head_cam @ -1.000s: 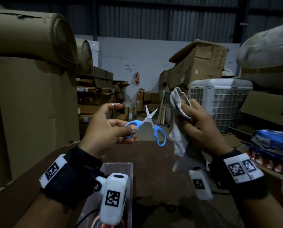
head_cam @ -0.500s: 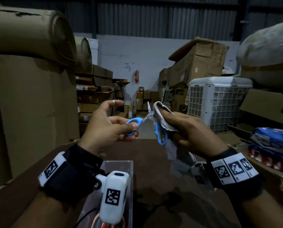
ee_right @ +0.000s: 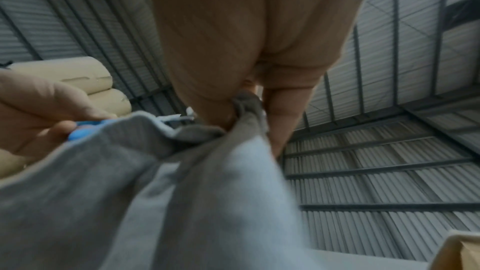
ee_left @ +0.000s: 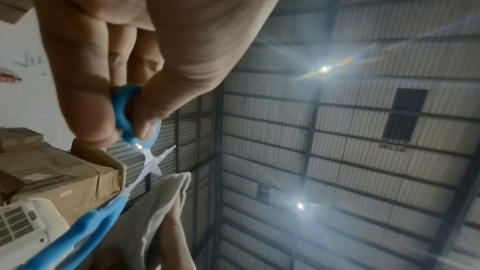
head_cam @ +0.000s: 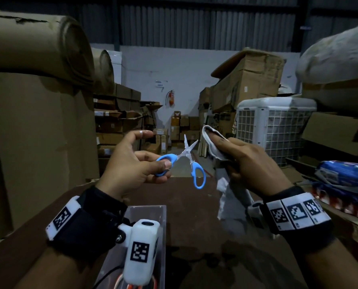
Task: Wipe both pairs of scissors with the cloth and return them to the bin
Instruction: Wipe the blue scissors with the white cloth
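Blue-handled scissors (head_cam: 186,161) hung above the brown table (head_cam: 194,215), blades spread, one loop pinched between thumb and fingers of the left hand (head_cam: 132,170). Just beside the blades, apart from them, the right hand (head_cam: 251,165) clutched the grey cloth (head_cam: 211,142). The clear bin (head_cam: 151,213) sat below the left wrist.

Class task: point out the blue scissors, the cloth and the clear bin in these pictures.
blue scissors (head_cam: 186,153): head view, on the blade pivot.
cloth (head_cam: 210,147): head view, on the fold over the fingers.
clear bin (head_cam: 145,213): head view, on its far wall.
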Tool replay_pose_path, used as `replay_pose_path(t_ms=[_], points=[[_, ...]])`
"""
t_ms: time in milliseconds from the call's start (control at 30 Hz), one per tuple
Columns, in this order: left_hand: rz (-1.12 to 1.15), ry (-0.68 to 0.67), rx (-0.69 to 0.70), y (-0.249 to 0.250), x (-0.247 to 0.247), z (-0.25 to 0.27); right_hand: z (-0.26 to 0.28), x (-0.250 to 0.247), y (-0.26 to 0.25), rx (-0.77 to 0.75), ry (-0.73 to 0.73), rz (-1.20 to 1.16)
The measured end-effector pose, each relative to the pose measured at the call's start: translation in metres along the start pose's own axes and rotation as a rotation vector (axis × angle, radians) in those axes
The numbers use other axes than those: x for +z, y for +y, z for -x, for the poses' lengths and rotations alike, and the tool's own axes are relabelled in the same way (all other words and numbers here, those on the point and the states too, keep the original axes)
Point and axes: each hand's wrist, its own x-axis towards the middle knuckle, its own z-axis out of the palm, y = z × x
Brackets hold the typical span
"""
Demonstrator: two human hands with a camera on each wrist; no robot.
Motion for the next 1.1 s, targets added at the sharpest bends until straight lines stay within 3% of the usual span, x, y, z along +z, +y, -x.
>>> replay_pose_path(t_ms=[200, 533, 767, 1100], points=[[0.019, 0.007, -0.002, -0.001, 0.002, 0.0, -0.003, -0.002, -0.018, -0.144, -0.074, 0.03], [0.051, 0.012, -0.012, -0.003, 0.002, 0.0, 0.0, -0.005, -0.009, 0.053, -0.058, 0.183], [0.004, 0.025, 0.016, -0.006, 0.004, -0.001, -0.003, -0.001, -0.037, -0.182, -0.097, 0.24], [-0.019, 0.016, 0.055, -0.005, 0.011, 0.004, -0.003, 0.005, -0.034, 0.054, -0.085, 0.344]])
